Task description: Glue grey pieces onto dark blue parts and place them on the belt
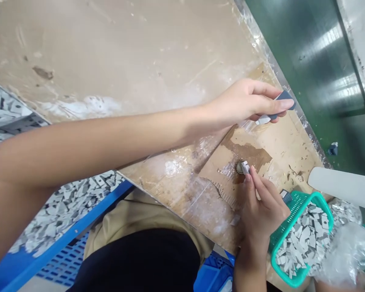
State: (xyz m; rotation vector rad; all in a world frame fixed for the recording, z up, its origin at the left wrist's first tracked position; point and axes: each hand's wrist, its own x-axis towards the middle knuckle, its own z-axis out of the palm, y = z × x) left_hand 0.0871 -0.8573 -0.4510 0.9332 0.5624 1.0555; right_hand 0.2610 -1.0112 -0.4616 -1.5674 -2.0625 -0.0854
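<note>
My left hand reaches across the table and is closed on a dark blue-grey block; a pale piece juts out beneath its fingers. Lower down, my right hand pinches a small grey-white piece between thumb and finger. That piece is at a small round metal cap, which lies on a torn, stained cardboard sheet.
A green basket of grey-white pieces stands right of my right hand, beside a plastic bag. A white tube juts in from the right. Blue crates of similar pieces line the table's near edge.
</note>
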